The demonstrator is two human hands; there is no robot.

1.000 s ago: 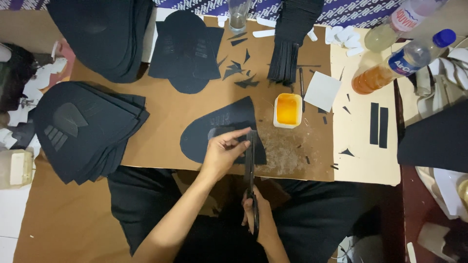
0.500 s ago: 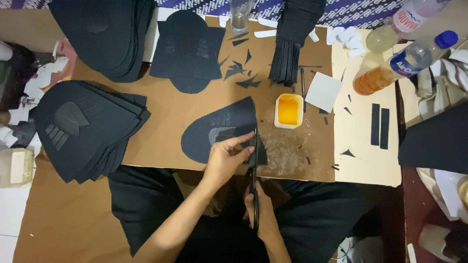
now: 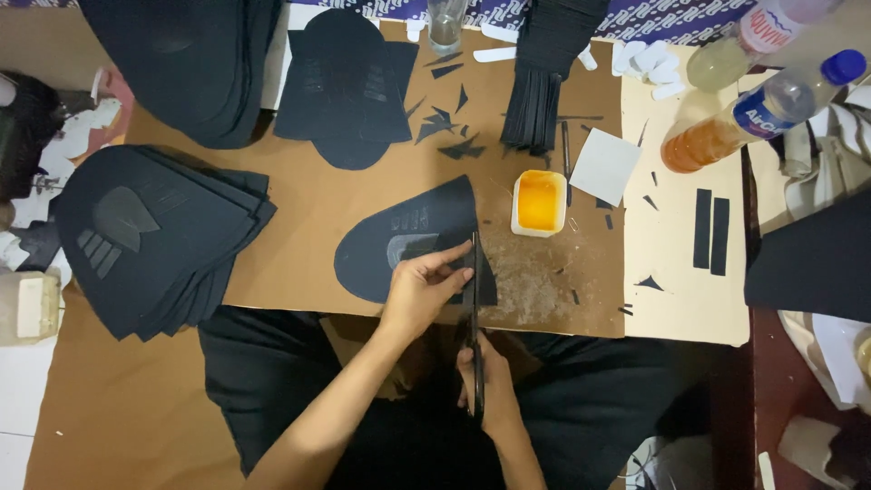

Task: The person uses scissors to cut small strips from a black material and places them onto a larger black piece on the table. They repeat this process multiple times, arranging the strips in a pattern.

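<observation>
A black cut sheet piece (image 3: 408,240) lies flat on the brown surface (image 3: 299,218), near its front edge. The left hand (image 3: 419,292) presses on the piece, fingers pinched on its edge beside the cut line. The right hand (image 3: 485,386) is clenched around the handles of long scissors (image 3: 474,308), blades upright along the piece's right side. The material is judged thin, light and floppy — best held close to the blades. A small white tub (image 3: 539,203) holds orange-yellow paste. Two plastic bottles (image 3: 753,104) lie at right — one with amber liquid, one pale. An empty-looking glass (image 3: 446,23) stands at the top
</observation>
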